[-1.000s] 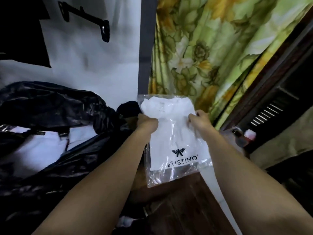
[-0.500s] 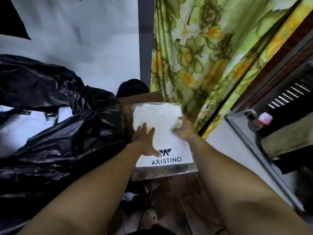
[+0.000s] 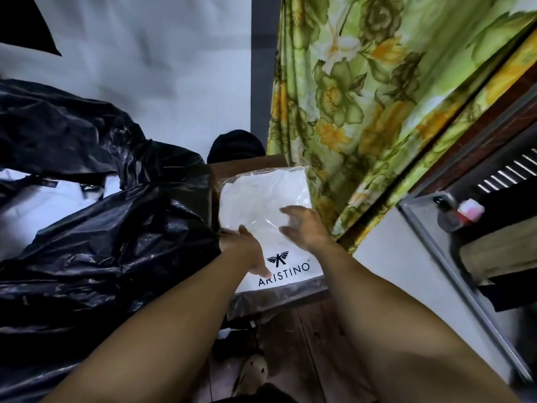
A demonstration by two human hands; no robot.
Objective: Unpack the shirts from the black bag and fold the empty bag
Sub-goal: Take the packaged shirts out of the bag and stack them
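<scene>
A white shirt in a clear plastic wrapper (image 3: 264, 205), printed ARISTINO, lies flat on a brown surface at the centre. My left hand (image 3: 245, 251) lies on its lower left part with straight fingers. Blurred by motion, my right hand (image 3: 302, 228) hovers over the wrapper's right side with loose fingers, holding nothing. The big crumpled black bag (image 3: 101, 234) fills the left side. More white shirts (image 3: 35, 205) show through its opening at the far left.
A green and yellow floral curtain (image 3: 377, 97) hangs right behind the shirt. A grey metal frame (image 3: 453, 266) with a small bottle (image 3: 453, 216) stands at the right. Wooden floorboards (image 3: 305, 344) and a sandal (image 3: 252, 370) lie below.
The wrapped shirt went from held up in both hands to lying flat on the brown surface. My right hand has since lifted off it; my left hand has slid toward the wrapper's left edge.
</scene>
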